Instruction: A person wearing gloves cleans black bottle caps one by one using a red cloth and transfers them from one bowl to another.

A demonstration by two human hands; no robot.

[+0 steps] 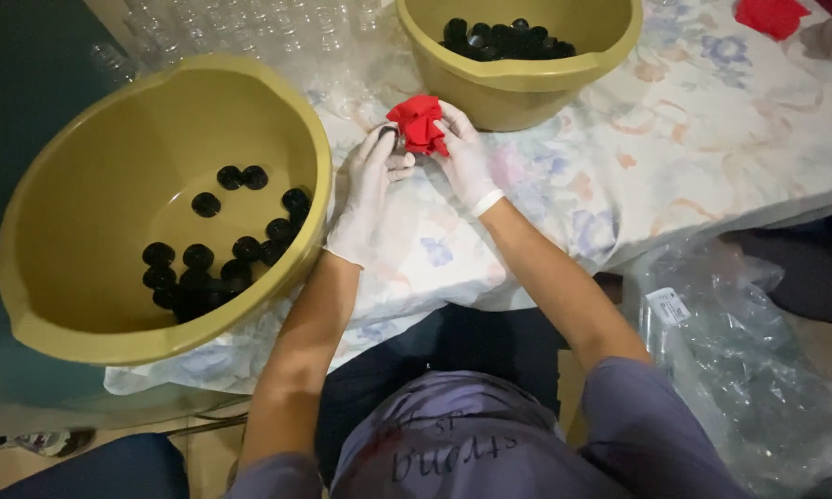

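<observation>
In the head view, a red cloth [419, 123] is pinched in the gloved right hand [465, 162] above the counter [711, 139]. A small dark cap [390, 135] is gripped by the gloved left hand [368, 189], beside a yellow basin [83, 185] of black caps [214, 263].

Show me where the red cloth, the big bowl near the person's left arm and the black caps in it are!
red cloth [419, 124], head view, on its bunched middle.
big yellow bowl [92, 342], head view, on its near rim.
black caps [198, 256], head view, on one cap in the bowl's bottom.
</observation>
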